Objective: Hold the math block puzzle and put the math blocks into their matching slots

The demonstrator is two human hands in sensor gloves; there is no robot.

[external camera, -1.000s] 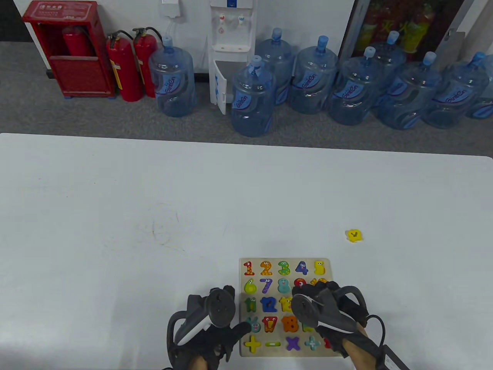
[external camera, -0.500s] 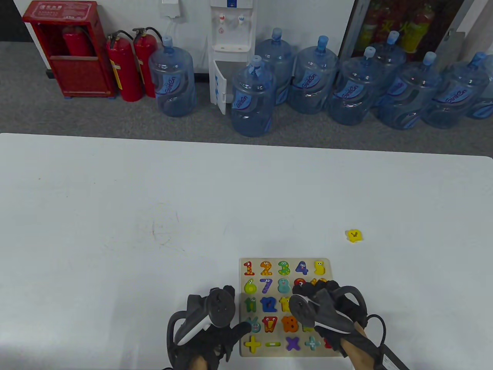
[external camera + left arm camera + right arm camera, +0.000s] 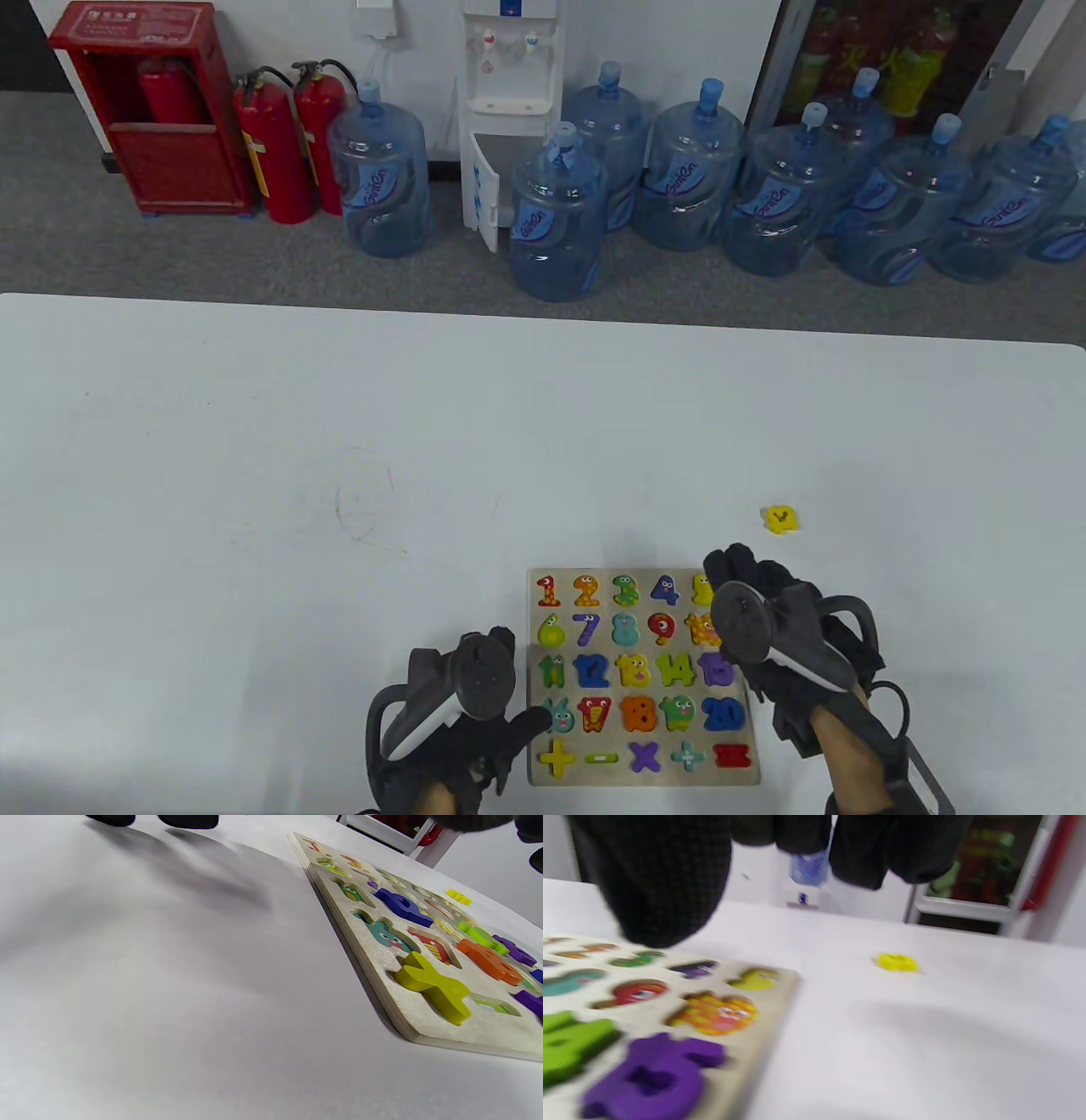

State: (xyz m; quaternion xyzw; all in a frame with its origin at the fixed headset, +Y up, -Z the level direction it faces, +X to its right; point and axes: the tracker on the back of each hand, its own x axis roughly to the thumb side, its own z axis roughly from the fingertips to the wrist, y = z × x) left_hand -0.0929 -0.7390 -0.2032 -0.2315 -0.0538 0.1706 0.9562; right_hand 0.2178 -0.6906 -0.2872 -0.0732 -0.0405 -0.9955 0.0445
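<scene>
One yellow block (image 3: pixel 780 519) lies outside puzzle board (image 3: pixel 642 768); other slots filled.

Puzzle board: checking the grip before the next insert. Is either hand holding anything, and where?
Left hand touches the puzzle board's left edge; right hand holds nothing.

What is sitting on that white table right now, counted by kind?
Puzzle board: 1
Loose yellow block: 1
Gloved hands: 2, the left hand and the right hand
Total: 4
</scene>
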